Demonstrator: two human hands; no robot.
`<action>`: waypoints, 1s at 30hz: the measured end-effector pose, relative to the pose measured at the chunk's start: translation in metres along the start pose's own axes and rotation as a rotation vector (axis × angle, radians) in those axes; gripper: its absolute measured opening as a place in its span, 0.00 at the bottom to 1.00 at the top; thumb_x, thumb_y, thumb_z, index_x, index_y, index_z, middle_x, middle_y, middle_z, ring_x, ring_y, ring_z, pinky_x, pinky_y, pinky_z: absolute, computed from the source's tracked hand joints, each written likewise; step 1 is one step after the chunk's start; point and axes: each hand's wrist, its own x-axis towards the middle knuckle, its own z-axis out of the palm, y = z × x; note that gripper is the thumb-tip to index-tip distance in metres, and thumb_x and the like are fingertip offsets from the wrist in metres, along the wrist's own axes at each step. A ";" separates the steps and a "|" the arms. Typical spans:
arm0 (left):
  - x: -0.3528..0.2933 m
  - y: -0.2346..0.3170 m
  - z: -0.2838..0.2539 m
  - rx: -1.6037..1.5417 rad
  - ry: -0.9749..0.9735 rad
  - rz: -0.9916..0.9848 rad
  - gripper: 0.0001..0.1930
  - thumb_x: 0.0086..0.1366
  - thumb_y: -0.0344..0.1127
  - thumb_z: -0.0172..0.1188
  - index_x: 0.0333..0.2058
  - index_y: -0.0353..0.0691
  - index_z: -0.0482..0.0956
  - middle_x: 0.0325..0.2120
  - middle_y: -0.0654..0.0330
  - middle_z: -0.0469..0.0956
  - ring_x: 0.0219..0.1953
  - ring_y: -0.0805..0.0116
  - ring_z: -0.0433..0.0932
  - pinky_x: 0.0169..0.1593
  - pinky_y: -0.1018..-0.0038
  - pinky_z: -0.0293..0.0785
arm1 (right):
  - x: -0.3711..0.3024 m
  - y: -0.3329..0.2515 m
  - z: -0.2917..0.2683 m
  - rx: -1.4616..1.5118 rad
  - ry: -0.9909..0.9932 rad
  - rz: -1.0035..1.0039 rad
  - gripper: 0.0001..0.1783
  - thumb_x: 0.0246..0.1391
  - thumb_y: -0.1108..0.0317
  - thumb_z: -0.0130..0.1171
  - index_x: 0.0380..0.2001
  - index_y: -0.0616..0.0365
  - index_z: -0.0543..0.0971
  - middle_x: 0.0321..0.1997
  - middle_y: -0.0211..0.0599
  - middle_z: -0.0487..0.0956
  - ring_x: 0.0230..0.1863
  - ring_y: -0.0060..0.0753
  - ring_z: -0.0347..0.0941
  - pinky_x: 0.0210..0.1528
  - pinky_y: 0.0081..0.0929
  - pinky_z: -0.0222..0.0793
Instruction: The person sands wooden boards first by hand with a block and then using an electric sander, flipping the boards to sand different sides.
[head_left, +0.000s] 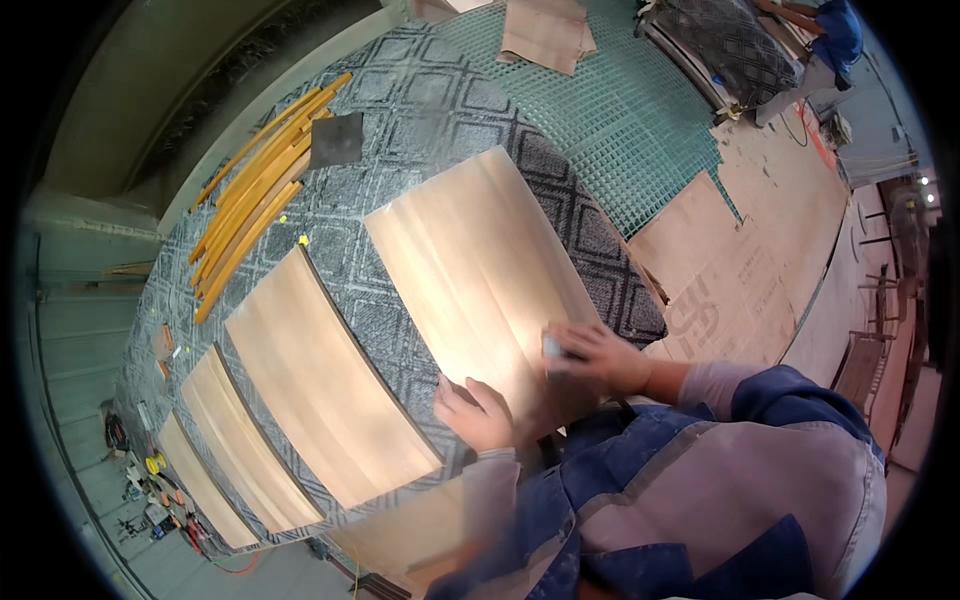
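Note:
A pale wooden panel (480,260) lies in front of me on a patterned grey carpet (340,250). My right hand (600,358) is closed round a small grey block (553,347), which sits against the panel's face near its right end. The hand is slightly blurred, and most of the block is hidden under the fingers. At the panel's near left corner rests my left hand (476,414), fingers stretched out and apart, holding nothing. To its left lies a second, similar wooden panel (330,380).
Further left lie two narrower boards (245,440). Several yellow-brown strips (250,210) and a dark square sheet (336,140) lie at the far left. Green mesh (610,130) and cardboard (740,290) cover the right. Tools and cables (160,500) sit lower left. Another person (838,40) works far right.

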 end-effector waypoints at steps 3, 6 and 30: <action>-0.002 -0.009 0.002 0.020 0.018 0.020 0.26 0.74 0.37 0.52 0.62 0.21 0.67 0.56 0.33 0.68 0.58 0.38 0.68 0.63 0.51 0.64 | 0.061 0.083 0.006 -0.214 0.165 0.098 0.30 0.55 0.66 0.61 0.64 0.41 0.76 0.69 0.50 0.69 0.64 0.53 0.68 0.63 0.55 0.63; 0.000 -0.002 0.007 0.029 -0.002 0.061 0.26 0.73 0.36 0.54 0.62 0.22 0.68 0.55 0.32 0.69 0.57 0.36 0.68 0.61 0.50 0.65 | 0.161 0.187 -0.028 -0.462 0.019 0.302 0.18 0.57 0.65 0.61 0.51 0.43 0.85 0.63 0.49 0.74 0.61 0.55 0.70 0.60 0.50 0.67; 0.029 0.154 -0.142 -0.232 -0.357 0.025 0.15 0.69 0.35 0.62 0.46 0.28 0.75 0.33 0.43 0.84 0.36 0.60 0.87 0.37 0.74 0.82 | 0.046 0.012 -0.045 1.111 0.589 0.673 0.26 0.69 0.59 0.59 0.63 0.63 0.74 0.51 0.33 0.81 0.49 0.27 0.78 0.52 0.28 0.74</action>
